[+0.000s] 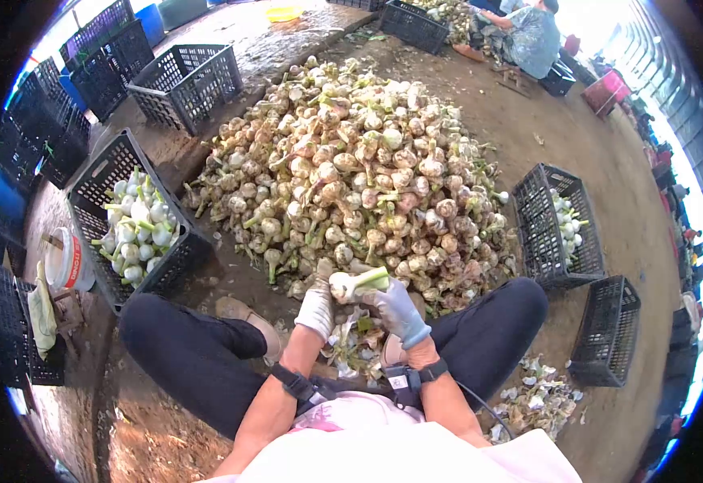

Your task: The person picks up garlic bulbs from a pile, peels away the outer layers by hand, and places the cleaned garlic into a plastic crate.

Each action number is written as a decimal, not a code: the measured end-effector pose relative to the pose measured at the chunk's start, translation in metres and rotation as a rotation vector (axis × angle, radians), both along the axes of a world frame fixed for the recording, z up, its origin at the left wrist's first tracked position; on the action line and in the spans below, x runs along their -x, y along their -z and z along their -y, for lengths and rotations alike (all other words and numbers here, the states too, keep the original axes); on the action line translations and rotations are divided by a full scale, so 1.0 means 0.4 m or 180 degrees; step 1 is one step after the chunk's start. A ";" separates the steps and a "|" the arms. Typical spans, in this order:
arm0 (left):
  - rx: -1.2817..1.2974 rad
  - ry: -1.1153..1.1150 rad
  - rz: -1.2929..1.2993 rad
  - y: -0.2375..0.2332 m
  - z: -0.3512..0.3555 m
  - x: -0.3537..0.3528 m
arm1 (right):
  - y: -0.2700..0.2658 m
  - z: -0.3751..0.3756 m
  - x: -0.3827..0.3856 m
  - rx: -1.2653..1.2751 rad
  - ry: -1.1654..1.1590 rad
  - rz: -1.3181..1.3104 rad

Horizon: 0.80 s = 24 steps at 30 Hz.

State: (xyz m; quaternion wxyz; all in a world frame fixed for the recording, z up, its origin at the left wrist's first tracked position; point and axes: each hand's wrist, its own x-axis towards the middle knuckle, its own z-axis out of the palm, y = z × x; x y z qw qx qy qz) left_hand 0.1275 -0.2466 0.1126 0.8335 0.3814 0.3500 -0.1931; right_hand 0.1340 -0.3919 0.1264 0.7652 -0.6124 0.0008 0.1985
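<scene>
Between my two gloved hands is a fresh garlic bulb (342, 286), whitish, with a cut green stem pointing to the right. My left hand (317, 304), in a white glove dirty at the fingers, is closed against the root side of the bulb. On the stem side, my right hand (398, 307), in a grey-white glove with a bluish cuff, has its fingers closed near the stem; whether it holds a small tool I cannot make out. Just beyond the hands rises a big heap of unpeeled garlic (351, 177). Loose peelings (355, 342) lie below, between my feet.
A black crate (198, 256) of cleaned garlic stands left, beside a white bucket (78, 262). At right are another crate with garlic (540, 229) and a black crate (606, 330). More peelings (538, 398) lie right of my knee. A person (532, 40) sits at the back.
</scene>
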 end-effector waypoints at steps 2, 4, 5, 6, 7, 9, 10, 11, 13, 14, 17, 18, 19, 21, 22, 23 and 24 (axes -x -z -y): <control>-0.0063 0.0203 0.0522 0.013 0.015 -0.001 | 0.091 0.042 -0.008 -0.0001 0.0010 -0.0279; -0.0782 0.0297 0.1479 0.016 0.024 -0.008 | 0.116 0.055 -0.006 -0.0071 0.0258 -0.0020; -0.1716 -0.0124 0.2403 0.019 0.043 -0.003 | 0.128 0.061 -0.002 0.1353 -0.0030 0.1534; -0.2652 -0.0568 0.3307 0.017 0.061 -0.001 | 0.104 0.059 0.001 0.1340 -0.0030 0.1537; -0.2657 -0.0567 0.3304 -0.009 0.050 0.004 | 0.069 0.057 0.002 0.0742 -0.0086 0.0658; -0.0670 0.0091 0.1523 -0.053 0.006 0.023 | 0.061 0.074 0.003 -0.0034 -0.0396 0.0426; 0.0312 -0.0169 0.1165 -0.009 0.001 0.008 | 0.066 0.071 0.003 -0.0046 -0.0384 0.0412; 0.0472 -0.0179 0.0797 0.031 -0.009 -0.004 | 0.069 0.065 -0.001 0.0320 -0.0462 0.1187; 0.0629 -0.0189 0.0434 0.037 -0.015 -0.016 | -0.008 0.033 0.015 0.0724 -0.0268 0.0830; 0.0091 0.0003 0.0563 0.038 -0.015 -0.018 | 0.005 0.034 0.011 0.0722 -0.0269 0.0832; -0.0213 -0.0023 0.0760 0.059 -0.005 -0.012 | 0.025 0.028 0.015 -0.0058 0.0124 -0.0273; 0.0044 -0.0254 0.0848 0.062 0.002 -0.009 | 0.008 0.023 0.021 -0.0064 0.0140 -0.0282; -0.0042 -0.0301 0.1050 0.064 0.004 -0.009 | -0.006 0.020 0.024 -0.0004 0.0305 0.0066; -0.0501 -0.0161 0.1354 0.037 0.015 -0.006 | -0.019 0.014 0.014 -0.0596 0.0613 -0.0525; -0.0966 -0.0039 0.1651 0.021 0.020 -0.005 | -0.011 0.016 0.005 -0.0595 0.0619 -0.0522; -0.1091 0.0092 0.1801 0.028 0.014 -0.003 | 0.007 0.019 -0.002 -0.0536 0.0689 -0.0592; -0.1084 0.0109 0.1780 0.019 0.018 0.000 | 0.014 0.020 -0.002 -0.0477 0.0765 -0.0673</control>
